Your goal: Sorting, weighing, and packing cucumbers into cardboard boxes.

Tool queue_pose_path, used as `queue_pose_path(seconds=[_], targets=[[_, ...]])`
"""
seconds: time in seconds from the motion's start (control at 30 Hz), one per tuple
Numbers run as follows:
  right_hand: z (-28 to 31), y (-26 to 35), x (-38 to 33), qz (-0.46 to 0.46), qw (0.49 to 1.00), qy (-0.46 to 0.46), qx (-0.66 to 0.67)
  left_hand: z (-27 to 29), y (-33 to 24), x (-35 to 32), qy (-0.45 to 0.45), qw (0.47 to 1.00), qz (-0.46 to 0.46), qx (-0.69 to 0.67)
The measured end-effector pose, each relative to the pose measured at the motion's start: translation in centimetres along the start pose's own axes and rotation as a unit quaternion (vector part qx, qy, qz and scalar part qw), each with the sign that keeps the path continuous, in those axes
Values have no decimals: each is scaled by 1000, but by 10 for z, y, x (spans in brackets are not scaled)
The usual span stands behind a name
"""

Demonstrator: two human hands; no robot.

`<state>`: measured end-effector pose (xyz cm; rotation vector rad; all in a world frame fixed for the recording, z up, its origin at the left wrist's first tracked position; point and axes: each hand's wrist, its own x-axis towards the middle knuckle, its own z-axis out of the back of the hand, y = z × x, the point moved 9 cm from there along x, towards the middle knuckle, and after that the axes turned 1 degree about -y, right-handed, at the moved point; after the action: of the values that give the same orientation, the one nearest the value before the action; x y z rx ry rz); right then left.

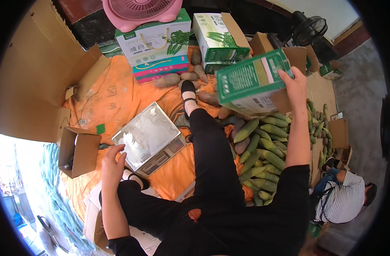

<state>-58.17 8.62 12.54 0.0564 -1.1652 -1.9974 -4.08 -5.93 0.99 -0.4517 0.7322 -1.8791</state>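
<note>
My right hand (294, 87) grips the edge of a green and white carton (248, 79) and holds it tilted above a pile of green radishes (269, 160). The carton's brown flap hangs beside my wrist, and what is inside cannot be seen. My left hand (113, 164) is empty, its fingers apart and slightly bent, close to the left edge of a platform scale (150, 134). The scale has a worn, shiny metal plate with nothing on it but glare, and a keypad along its near side.
An orange sheet (99, 91) covers the floor. Printed cartons (156, 45) with a pink fan (143, 10) on top stand at the back, near reddish-brown tubers (167, 80). A small open box (79, 151) sits at left. A person in a striped shirt (342, 200) is at right.
</note>
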Motion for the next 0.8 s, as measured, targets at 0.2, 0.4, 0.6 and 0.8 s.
queue_pose_path(seconds=[0.2,0.4,0.6,0.8], targets=[[-79,130,-29,123,981,29,146,18,13,-8,-47,998,13,-30],[-177,262,-118,378,919,76,80,39,41,-18,-124,982,63,-125],[-275,303,-230,437,884,148,74,60,61,-31,-201,935,108,-271],[-361,289,-326,389,854,345,1,51,104,-48,-199,899,257,-293]])
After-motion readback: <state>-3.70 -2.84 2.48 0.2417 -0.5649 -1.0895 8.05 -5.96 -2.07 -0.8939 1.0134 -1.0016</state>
